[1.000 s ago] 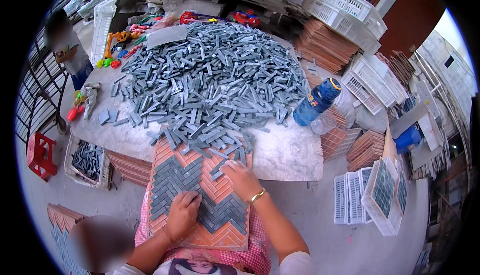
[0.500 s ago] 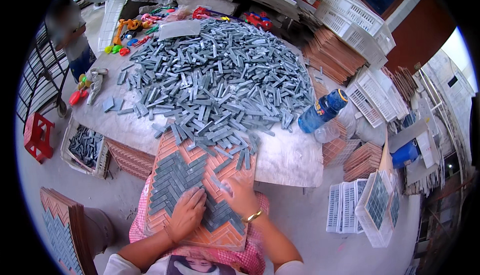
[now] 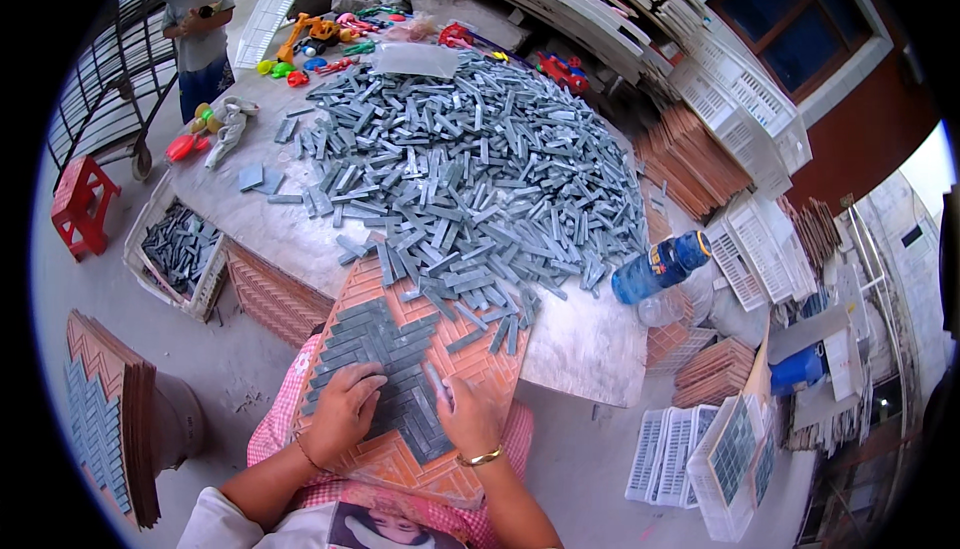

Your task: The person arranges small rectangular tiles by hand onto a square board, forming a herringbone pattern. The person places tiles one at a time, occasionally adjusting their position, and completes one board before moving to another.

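A terracotta-coloured tray (image 3: 480,361) with a herringbone pattern of slots leans from the table edge onto my lap. Grey strip tiles (image 3: 375,349) fill its middle in a zigzag. Over the left part of the laid tiles rests my left hand (image 3: 340,414), fingers bent and thumb apart, with nothing visible in it. My right hand (image 3: 470,417), with a bangle at the wrist, pinches one grey strip tile (image 3: 434,379) above the tray's right side. A large heap of loose strip tiles (image 3: 470,169) spreads over the table and onto the tray's far end.
A blue bottle (image 3: 660,267) stands at the table's right. Toys (image 3: 315,34) lie behind the heap. A crate of tiles (image 3: 180,249), a red stool (image 3: 85,204) and stacked trays (image 3: 110,409) are at left. White crates (image 3: 680,454) sit right. A person (image 3: 200,39) stands far left.
The view has shifted, so the scene sits farther right. My left hand has moved left over the laid tiles and bent its fingers. My right hand, with its tile, is lower on the tray.
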Action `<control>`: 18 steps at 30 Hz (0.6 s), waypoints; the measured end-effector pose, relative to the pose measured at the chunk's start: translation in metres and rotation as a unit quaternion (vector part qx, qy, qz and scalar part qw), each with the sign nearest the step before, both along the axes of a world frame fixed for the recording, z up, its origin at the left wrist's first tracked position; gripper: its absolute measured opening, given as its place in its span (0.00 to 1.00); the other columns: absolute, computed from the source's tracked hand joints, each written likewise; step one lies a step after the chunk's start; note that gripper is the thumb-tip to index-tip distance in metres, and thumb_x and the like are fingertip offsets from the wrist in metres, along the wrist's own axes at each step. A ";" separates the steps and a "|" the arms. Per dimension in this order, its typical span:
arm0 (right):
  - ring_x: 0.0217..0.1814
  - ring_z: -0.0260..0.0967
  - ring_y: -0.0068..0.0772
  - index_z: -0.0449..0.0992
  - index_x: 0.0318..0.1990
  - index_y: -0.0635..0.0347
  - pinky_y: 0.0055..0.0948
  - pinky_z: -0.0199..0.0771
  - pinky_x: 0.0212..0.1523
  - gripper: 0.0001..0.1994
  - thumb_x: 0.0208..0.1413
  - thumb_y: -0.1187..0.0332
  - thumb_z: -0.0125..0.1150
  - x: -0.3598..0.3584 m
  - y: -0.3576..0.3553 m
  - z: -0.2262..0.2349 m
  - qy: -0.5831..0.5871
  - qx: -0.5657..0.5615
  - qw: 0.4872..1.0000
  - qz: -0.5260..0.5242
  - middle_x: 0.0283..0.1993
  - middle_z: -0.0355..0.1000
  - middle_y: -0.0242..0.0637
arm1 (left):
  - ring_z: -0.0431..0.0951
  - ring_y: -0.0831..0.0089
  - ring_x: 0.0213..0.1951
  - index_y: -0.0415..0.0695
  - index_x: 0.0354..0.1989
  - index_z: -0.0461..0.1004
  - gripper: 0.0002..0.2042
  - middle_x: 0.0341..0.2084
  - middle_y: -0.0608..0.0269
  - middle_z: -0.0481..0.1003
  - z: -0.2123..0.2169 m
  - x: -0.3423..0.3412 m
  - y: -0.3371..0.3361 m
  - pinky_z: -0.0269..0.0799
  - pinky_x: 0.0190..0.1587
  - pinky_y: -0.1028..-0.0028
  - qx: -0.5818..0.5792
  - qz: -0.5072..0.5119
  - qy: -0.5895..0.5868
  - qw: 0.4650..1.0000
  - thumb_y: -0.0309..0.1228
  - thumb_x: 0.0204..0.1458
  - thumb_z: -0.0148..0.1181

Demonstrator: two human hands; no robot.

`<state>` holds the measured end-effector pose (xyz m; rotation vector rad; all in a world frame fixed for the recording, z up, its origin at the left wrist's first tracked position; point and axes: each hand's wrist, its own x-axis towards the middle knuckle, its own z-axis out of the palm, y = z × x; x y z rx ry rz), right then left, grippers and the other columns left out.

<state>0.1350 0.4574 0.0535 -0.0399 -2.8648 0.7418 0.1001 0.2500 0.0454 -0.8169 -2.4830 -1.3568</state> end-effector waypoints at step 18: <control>0.27 0.72 0.39 0.76 0.35 0.60 0.35 0.71 0.28 0.06 0.48 0.71 0.61 -0.006 -0.003 -0.001 -0.020 -0.066 0.997 -0.034 0.26 0.74 0.39 | 0.76 0.57 0.41 0.40 0.34 0.74 0.07 0.39 0.56 0.75 0.001 0.002 0.003 0.72 0.43 0.64 -0.006 -0.006 0.003 1.000 0.22 0.45 0.58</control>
